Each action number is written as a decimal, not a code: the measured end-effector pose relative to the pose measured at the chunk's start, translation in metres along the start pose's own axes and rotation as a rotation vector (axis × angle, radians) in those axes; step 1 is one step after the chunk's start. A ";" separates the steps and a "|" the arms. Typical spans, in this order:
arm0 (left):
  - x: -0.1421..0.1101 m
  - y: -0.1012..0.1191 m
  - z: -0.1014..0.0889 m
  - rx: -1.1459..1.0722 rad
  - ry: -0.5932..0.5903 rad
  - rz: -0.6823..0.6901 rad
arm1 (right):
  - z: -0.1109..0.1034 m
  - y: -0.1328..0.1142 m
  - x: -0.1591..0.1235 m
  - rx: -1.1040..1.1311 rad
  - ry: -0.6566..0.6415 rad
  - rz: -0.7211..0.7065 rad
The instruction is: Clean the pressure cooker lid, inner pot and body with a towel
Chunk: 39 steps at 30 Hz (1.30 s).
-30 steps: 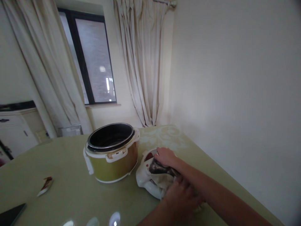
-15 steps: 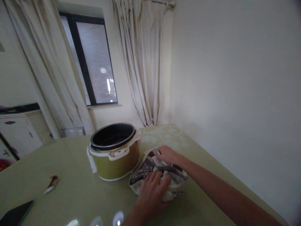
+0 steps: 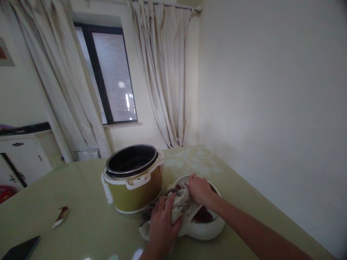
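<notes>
Right of the electric cooker [image 3: 131, 196], left hand [image 3: 162, 222] loosely clasps patterned cloth [image 3: 180, 204]. Right hand [image 3: 200, 189], farther off, curls over the lid [image 3: 203, 231]; grip indeterminate

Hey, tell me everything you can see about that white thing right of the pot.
The white piece is rounded, looks like hard plastic, and has dark reddish-brown areas on top. It lies on the green table, right of the pot; whether they touch is unclear. A crumpled pale-and-dark cloth covers part of its left side, under the left hand. The right hand is on its top.
</notes>
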<state>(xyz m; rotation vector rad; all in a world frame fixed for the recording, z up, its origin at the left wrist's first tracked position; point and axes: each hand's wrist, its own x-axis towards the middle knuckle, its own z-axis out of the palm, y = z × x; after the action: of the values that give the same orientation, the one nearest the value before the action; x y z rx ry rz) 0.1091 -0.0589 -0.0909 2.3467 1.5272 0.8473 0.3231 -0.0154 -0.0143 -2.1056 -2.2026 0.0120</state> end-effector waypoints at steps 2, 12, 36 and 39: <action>0.012 0.015 0.001 -0.012 0.003 0.012 | 0.008 -0.001 -0.003 -0.011 0.045 -0.001; 0.102 0.028 0.003 -0.125 -0.126 0.003 | 0.009 0.028 0.000 0.176 0.063 -0.125; -0.057 0.024 0.038 0.124 -0.033 0.408 | 0.014 0.010 0.000 0.186 0.077 -0.010; -0.038 0.045 0.028 0.152 -0.088 0.422 | 0.014 0.016 0.006 0.397 0.037 0.004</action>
<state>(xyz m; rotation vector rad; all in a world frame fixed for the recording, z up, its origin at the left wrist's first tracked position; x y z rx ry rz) 0.1488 -0.1085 -0.1058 2.8331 1.1126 0.7163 0.3375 -0.0076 -0.0287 -1.8737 -1.9746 0.3742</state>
